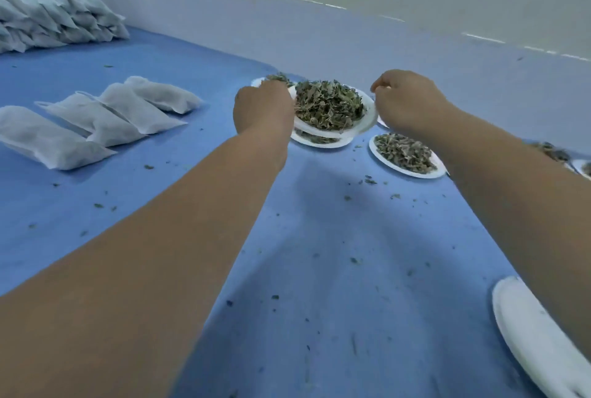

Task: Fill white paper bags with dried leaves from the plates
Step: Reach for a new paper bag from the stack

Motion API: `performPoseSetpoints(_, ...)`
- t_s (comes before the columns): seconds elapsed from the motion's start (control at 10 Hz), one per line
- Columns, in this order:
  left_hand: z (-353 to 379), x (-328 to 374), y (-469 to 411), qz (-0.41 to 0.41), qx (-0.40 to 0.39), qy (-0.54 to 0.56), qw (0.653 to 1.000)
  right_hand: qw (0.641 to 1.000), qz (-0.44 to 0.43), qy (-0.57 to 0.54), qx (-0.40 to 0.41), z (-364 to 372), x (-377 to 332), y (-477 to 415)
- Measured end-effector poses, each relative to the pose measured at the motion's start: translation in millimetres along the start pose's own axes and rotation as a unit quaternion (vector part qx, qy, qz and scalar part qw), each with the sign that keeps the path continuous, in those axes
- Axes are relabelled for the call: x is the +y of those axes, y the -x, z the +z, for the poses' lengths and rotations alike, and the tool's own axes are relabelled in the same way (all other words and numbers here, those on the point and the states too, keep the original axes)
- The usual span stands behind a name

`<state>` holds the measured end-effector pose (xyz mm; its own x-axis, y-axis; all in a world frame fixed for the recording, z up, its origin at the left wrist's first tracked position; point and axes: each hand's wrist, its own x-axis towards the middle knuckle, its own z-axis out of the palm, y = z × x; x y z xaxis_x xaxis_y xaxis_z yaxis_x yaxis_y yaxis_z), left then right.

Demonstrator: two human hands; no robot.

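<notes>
White plate [369, 111] of dried leaves [329, 103], left hand [262, 106] and right hand [409, 100] gripping its rim

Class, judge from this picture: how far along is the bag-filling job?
Done: filled bags lie left, a stacked pile behind; one empty plate nearby. In hand: left hand and right hand grip a heaped plate. Left: that plate and another leaf plate beside it.

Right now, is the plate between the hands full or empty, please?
Full: the plate holds a heaped mound of dried leaves covering nearly its whole surface.
</notes>
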<state>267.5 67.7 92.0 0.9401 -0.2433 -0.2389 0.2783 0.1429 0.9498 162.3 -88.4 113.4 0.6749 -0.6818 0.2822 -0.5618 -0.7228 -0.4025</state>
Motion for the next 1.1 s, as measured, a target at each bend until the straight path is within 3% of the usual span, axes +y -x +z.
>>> performPoseSetpoints(0.1, 6, -38, 58, 0.052, -0.081, -0.005, 0.995, 0.999, 0.033, 0.009, 0.032, -39, 45, 74)
performPoseSetpoints(0.2, 20, -77, 113, 0.145, -0.124, -0.230, 0.954, 0.995, 0.061, 0.028, 0.067, -73, 88, 152)
performPoseSetpoints(0.3, 28, -109, 167, 0.100, -0.203, -0.242, 0.943, 0.993, 0.090, 0.045, 0.057, -96, 124, 227)
performPoseSetpoints(0.4, 29, -128, 212, 0.146, -0.224, -0.265, 0.926, 0.989, 0.123, 0.080, 0.023, -108, 150, 282)
performPoseSetpoints(0.5, 39, -140, 237, 0.098, -0.254, -0.199, 0.941, 0.984, 0.151, 0.097, 0.000, -110, 171, 317)
performPoseSetpoints(0.7, 42, -159, 260, 0.146, -0.245, -0.277, 0.918, 0.984, 0.138, 0.112, 0.005, -104, 192, 347)
performPoseSetpoints(0.9, 37, -156, 288, 0.297, -0.258, -0.261, 0.882, 0.972, 0.144, 0.184, 0.032, -111, 196, 348)
performPoseSetpoints(1.0, 65, -163, 328, 0.363, -0.318, -0.248, 0.840, 0.963, 0.180, 0.198, 0.042, -125, 217, 354)
performPoseSetpoints(1.1, 98, -182, 376, 0.375, -0.400, -0.269, 0.792, 0.943, 0.258, 0.205, 0.036, -144, 257, 371)
